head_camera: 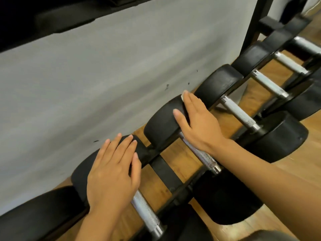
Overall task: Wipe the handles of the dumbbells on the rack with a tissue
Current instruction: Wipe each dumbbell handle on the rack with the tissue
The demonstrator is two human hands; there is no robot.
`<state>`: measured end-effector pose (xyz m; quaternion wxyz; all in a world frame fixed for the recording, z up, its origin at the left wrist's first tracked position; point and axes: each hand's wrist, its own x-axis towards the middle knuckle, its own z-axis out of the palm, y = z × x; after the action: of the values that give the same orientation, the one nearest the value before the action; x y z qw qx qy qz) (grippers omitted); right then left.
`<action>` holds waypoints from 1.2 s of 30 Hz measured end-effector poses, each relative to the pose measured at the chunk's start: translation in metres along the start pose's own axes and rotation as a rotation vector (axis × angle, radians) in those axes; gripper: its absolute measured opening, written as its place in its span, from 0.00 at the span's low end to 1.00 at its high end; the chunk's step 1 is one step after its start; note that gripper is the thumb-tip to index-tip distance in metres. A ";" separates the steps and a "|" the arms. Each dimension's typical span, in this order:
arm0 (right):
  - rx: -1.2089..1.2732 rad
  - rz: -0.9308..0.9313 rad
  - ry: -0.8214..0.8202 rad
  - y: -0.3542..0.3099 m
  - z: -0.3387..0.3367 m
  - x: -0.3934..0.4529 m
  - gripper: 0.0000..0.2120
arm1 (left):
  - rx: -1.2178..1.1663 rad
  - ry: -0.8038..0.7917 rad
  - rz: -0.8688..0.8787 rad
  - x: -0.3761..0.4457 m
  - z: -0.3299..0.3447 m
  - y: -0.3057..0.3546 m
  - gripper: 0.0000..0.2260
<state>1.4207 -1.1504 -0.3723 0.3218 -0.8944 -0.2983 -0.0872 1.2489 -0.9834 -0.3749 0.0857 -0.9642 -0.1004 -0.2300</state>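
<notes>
**Nearest the Viewer, Two Flat Hands on the Dumbbells**

Closest, the left hand (112,169) lies flat, fingers straight, on a black rubber dumbbell head (81,173) beside its knurled steel handle (145,213). Farther along the black metal rack (165,169), the right hand (199,126), fingers also straight, presses a white tissue (183,95), barely showing; better to wrap it round the next steel handle (205,157).

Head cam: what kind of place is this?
Probably a gym or weights room. A row of black dumbbells with knurled metal handles sits on a black rack, over a wood floor and against a grey wall.
</notes>
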 end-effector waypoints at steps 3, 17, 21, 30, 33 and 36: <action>-0.052 -0.106 -0.054 0.015 -0.005 -0.031 0.37 | -0.006 0.011 0.007 0.001 0.000 0.000 0.21; -0.285 -0.304 0.055 -0.006 0.017 -0.011 0.36 | 0.012 0.070 -0.001 0.003 0.004 0.001 0.20; -0.368 -0.376 0.011 -0.018 0.021 0.003 0.36 | 0.005 0.068 0.011 0.002 0.004 0.000 0.19; -0.405 -0.542 -0.020 -0.014 0.018 0.000 0.30 | -0.002 0.093 0.021 0.003 0.003 0.000 0.18; -0.456 -0.565 -0.027 -0.023 0.027 0.008 0.26 | -0.014 0.082 0.042 0.002 0.004 -0.002 0.18; -0.475 -0.779 -0.067 0.006 0.018 -0.017 0.25 | -0.072 0.105 0.053 -0.001 0.003 -0.007 0.18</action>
<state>1.4098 -1.1506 -0.3949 0.0414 -0.7669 -0.5943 -0.2387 1.2476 -0.9758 -0.3775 0.0622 -0.9556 -0.0621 -0.2814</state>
